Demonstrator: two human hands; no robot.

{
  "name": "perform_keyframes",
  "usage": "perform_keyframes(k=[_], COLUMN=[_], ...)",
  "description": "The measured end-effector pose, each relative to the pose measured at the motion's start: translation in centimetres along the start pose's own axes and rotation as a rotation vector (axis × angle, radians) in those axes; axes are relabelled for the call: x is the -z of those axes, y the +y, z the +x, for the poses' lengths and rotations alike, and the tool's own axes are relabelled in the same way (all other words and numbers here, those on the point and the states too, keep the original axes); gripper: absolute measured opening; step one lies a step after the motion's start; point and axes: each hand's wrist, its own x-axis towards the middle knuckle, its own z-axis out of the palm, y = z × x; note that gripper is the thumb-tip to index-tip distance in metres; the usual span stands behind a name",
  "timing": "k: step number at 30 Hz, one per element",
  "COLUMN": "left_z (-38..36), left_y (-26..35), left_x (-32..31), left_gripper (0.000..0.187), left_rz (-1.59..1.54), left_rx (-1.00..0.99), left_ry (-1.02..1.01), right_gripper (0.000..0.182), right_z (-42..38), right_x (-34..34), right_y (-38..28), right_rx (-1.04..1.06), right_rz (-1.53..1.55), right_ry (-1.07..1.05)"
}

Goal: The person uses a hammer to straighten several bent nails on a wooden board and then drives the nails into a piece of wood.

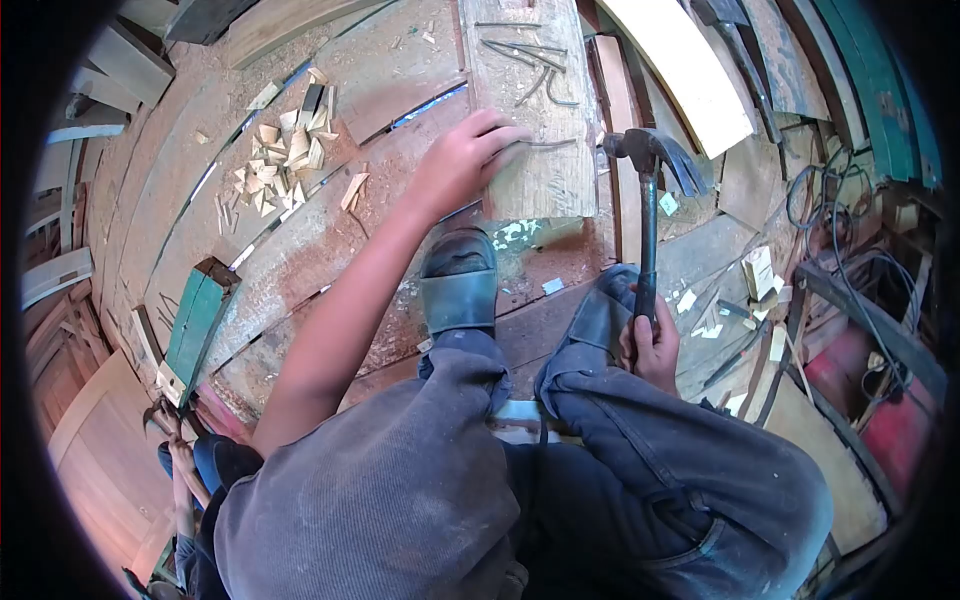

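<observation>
My left hand (468, 160) rests at the left edge of a pale wooden board (545, 190), its fingers pinched around one end of a nail (552, 144) that lies across the wood. Farther up the same board are several long nails (525, 52), some visibly bent. My right hand (652, 350) is closed round the lower handle of a claw hammer (648, 230). The hammer stands nearly upright in view, its head just right of the board, claw pointing right.
Wood offcuts (290, 150) are heaped on the plank floor to the left, near a green-painted block (200, 325). My sandalled foot (460, 280) is just below the board. Cable loops (835, 215) lie at right. Another person's hand (180, 455) shows at lower left.
</observation>
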Motion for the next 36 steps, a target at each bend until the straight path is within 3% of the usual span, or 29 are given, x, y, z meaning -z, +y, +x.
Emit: perform_keyframes(k=[11, 23, 29, 36], left_z=[-0.1, 0.2, -0.8, -1.3], left_y=[0.0, 1.5, 1.9, 1.4], left_x=[0.0, 0.1, -0.6, -1.3], left_gripper=[0.031, 0.023, 0.023, 0.028], left_rz=[0.086, 0.131, 0.071, 0.151], left_rx=[-0.092, -0.225, -0.094, -0.093], left_ry=[-0.071, -0.035, 0.002, 0.027], right_gripper=[0.045, 0.047, 0.046, 0.046], right_z=[0.1, 0.2, 0.0, -0.3], right_x=[0.2, 0.0, 0.0, 0.1], right_y=[-0.2, -0.5, -0.2, 0.2], right_rx=[-0.031, -0.028, -0.021, -0.045], right_rz=[0.048, 0.055, 0.038, 0.043], right_ry=[-0.037, -0.07, -0.029, -0.038])
